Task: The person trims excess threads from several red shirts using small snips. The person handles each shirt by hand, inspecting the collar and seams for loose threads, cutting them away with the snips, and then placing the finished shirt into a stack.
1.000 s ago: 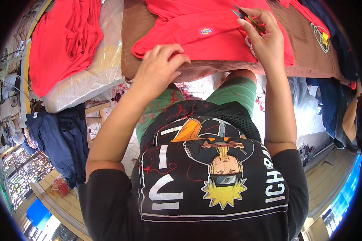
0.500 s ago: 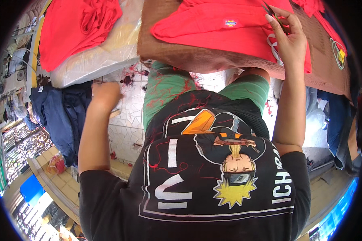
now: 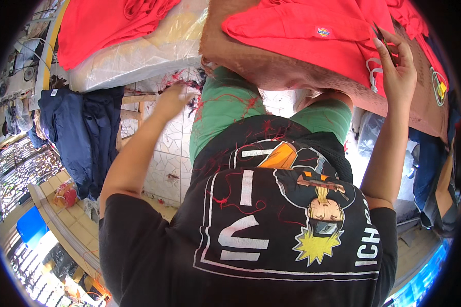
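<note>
Lying folded on a brown pad [image 3: 271, 66] near the top of the view, a red garment [image 3: 302, 36] with a small sewn label spreads across the worktop in front of the person. The right hand [image 3: 397, 71] rests at the garment's right edge, fingers curled round a small dark tool, probably thread snips [image 3: 381, 37], with the tip set against the cloth near a pale cord. The grip looks closed on the tool, though the blades are too small to make out.

The left hand [image 3: 171, 100] hangs below the pad's left corner, away from the garment, over the green shorts [image 3: 225, 112]. It is blurred; the fingers seem loosely spread and hold nothing that can be seen.

Red thread scraps cling to the shorts and to the black printed shirt [image 3: 271, 225]. To the left, more red cloth [image 3: 107, 25] lies on a clear plastic bag [image 3: 153, 53], and navy garments [image 3: 82, 128] hang lower down. More dark cloth hangs on the right.

As a judgement, trimming here goes best with the cloth held flat and taut, so the free hand belongs on the garment beside the tool. The tip should lift only the loose thread, clear of the seam and cord, cutting close without nicking the fabric.
</note>
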A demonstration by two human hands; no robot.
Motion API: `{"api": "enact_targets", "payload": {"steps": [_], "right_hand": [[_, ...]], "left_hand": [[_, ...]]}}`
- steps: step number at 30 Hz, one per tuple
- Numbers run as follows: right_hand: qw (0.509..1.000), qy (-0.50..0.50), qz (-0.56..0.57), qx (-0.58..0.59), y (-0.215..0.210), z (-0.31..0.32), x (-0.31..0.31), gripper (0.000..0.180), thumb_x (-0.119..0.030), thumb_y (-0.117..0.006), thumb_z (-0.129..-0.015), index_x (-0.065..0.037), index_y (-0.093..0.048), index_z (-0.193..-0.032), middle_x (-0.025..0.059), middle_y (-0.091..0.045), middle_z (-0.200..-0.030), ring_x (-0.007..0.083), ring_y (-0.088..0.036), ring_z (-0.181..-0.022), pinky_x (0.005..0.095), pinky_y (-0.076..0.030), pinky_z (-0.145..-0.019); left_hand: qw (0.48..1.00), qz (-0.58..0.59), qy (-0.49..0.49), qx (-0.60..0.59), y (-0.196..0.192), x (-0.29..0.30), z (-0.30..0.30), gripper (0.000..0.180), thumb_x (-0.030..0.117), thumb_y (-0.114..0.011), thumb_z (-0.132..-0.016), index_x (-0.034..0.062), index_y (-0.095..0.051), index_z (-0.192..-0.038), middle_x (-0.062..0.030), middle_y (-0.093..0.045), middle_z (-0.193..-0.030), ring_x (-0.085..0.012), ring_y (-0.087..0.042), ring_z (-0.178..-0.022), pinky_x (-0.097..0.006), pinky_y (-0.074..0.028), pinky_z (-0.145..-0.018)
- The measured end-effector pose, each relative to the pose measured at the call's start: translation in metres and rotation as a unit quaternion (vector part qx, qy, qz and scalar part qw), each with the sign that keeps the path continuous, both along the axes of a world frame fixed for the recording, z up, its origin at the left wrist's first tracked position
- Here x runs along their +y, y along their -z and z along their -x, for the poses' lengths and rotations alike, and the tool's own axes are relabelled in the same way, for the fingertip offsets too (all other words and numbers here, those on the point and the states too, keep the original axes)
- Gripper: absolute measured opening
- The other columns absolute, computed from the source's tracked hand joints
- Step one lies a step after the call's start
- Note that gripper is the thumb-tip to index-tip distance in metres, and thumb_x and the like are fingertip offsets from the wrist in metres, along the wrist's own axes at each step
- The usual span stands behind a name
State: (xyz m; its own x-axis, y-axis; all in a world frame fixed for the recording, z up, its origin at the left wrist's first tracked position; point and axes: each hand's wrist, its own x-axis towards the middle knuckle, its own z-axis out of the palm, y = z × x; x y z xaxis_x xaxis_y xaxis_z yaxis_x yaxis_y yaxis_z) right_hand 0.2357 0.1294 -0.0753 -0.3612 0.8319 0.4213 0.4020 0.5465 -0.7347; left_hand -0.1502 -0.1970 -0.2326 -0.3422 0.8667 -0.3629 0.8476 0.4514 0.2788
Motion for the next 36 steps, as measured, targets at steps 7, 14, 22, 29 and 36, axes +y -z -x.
{"api": "enact_targets", "payload": {"steps": [7, 14, 22, 29, 36], "right_hand": [[0.997, 0.000, -0.025, -0.067, -0.004, 0.016, -0.006, 0.024, -0.016, -0.069, -0.088, -0.010, -0.068, -0.110, 0.0004, -0.063, -0.097, 0.0069, -0.056, -0.085, 0.0193, -0.048, -0.062], [0.999, -0.003, -0.029, -0.016, -0.016, -0.009, -0.011, 0.022, -0.014, -0.069, -0.088, -0.006, -0.066, -0.108, 0.0017, -0.063, -0.097, 0.0057, -0.057, -0.079, 0.0204, -0.052, -0.063], [0.997, -0.003, -0.067, -0.035, -0.026, 0.017, -0.023, 0.025, -0.014, -0.068, -0.089, -0.007, -0.065, -0.112, 0.0017, -0.063, -0.098, 0.0064, -0.058, -0.081, 0.0210, -0.053, -0.063], [0.996, -0.062, -0.065, 0.018, -0.041, 0.001, -0.016, 0.027, -0.009, -0.063, -0.092, -0.005, -0.062, -0.118, 0.0048, -0.065, -0.110, 0.0096, -0.062, -0.094, 0.0192, -0.053, -0.070], [0.993, -0.074, -0.088, 0.031, -0.051, 0.016, -0.030, 0.026, -0.010, -0.062, -0.092, -0.005, -0.061, -0.118, 0.0071, -0.066, -0.113, 0.0121, -0.063, -0.100, 0.0204, -0.054, -0.072]], "left_hand": [[0.926, -0.045, 0.321, -0.192, 0.006, 0.060, -0.075, 0.043, 0.037, -0.045, -0.097, 0.0088, -0.056, -0.127, -0.0113, -0.056, -0.131, -0.0322, -0.053, -0.118, -0.043, -0.037, -0.104], [0.955, 0.255, -0.008, 0.155, 0.070, -0.021, 0.120, 0.048, 0.045, -0.048, -0.093, 0.0039, -0.065, -0.108, -0.0194, -0.063, -0.115, -0.0342, -0.061, -0.103, -0.047, -0.047, -0.087], [0.952, -0.227, 0.174, -0.108, 0.004, -0.030, -0.085, 0.048, 0.041, -0.043, -0.094, 0.0162, -0.050, -0.135, -0.0179, -0.052, -0.133, -0.0272, -0.044, -0.128, -0.048, -0.034, -0.104], [0.962, 0.182, -0.148, -0.140, 0.089, -0.100, 0.036, 0.093, 0.068, -0.047, -0.083, -0.0060, -0.038, -0.139, -0.0257, -0.047, -0.137, -0.0346, -0.042, -0.131, -0.038, -0.032, -0.109], [0.964, -0.091, -0.171, -0.183, 0.099, 0.061, -0.017, 0.076, 0.061, -0.058, -0.081, 0.0057, -0.051, -0.133, -0.0167, -0.048, -0.139, -0.0322, -0.045, -0.128, -0.039, -0.036, -0.105]]}}
